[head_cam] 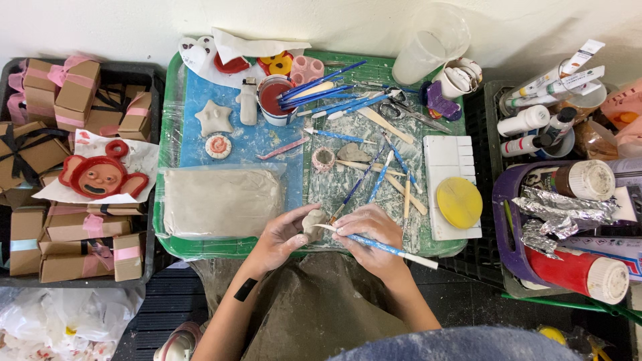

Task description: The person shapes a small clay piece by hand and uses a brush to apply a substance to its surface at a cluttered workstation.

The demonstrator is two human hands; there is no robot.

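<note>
So the left hand [284, 235] is curled around a small lump of clay [313, 222], fingers closed on it from below and the side. The right hand [369, 235] is pinched shut on a thin blue-handled tool [381, 245], with the pale tip touching the clay lump right between both hands and the handle trailing off past the wrist. Both hands sit at the near edge of a green tray [168, 134].

Just left of the left hand there's a big grey slab of clay [219, 201] wrapped in plastic. Above the hands it's a scatter of blue brushes and wooden sticks [374, 175], and further up a cup of red paint [273, 99]. Up and left of that slab are a little clay star [214, 117] and a round red-and-white disc [218, 146]. Right of the right hand lies a white palette [447, 158] with a yellow lid [459, 202] on it. Way off left, a red monkey-face piece [100, 174] rests on paper over some brown gift boxes [70, 93].
</note>
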